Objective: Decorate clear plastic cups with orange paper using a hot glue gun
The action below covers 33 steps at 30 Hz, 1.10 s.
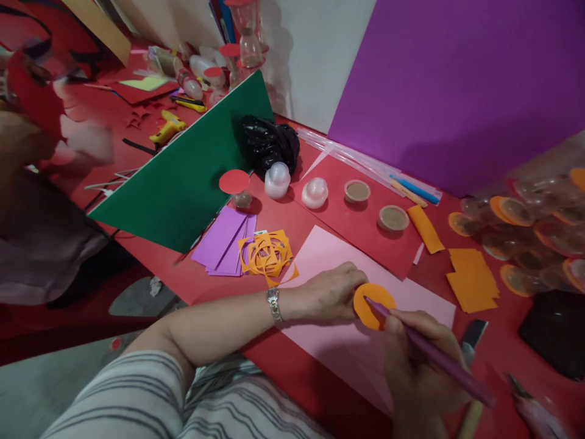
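My left hand (336,292), with a watch (273,303) on its wrist, has its fingers curled at the left edge of an orange paper circle (368,314) and grips it there. The fingertips are partly hidden. In my right hand (423,360) is a slim purple pen (445,356), its tip touching the circle's upper left part. Beneath both hands lies a sheet of pink paper (320,259). Left of it, a pile of orange paper offcuts (269,253) rests partly on purple paper strips (226,241).
A green board (183,177) stands upright at the left, a purple board (457,85) behind. Small plastic cups (315,192) and a black bag (269,143) sit at the back. Orange rectangles (473,280) and stacked cups lie right. Another person's hand (22,140) is blurred far left.
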{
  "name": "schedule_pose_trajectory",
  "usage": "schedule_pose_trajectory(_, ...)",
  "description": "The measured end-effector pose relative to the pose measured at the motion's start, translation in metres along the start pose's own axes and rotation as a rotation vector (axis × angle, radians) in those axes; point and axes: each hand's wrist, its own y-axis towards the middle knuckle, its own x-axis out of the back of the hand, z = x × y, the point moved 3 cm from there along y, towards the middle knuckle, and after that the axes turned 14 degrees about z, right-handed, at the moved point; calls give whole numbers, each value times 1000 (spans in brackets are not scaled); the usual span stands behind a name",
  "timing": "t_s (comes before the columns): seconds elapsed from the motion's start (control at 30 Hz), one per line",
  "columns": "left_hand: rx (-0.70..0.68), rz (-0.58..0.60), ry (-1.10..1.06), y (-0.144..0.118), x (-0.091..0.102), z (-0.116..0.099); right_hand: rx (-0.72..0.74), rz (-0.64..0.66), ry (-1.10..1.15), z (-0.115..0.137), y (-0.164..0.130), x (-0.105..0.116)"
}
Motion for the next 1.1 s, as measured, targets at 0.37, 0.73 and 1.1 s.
schedule_pose_trajectory(0.37,-29,-5,5,0,-1,2,0,46,30,1,1,1)
schedule_pose_trajectory(0.73,-12,-16,16,-1,0,0,-4,-13,-65,2,5,3)
schedule_pose_trajectory(1.1,8,-2,4,-1,-1,1,1,5,-27,1,1,1)
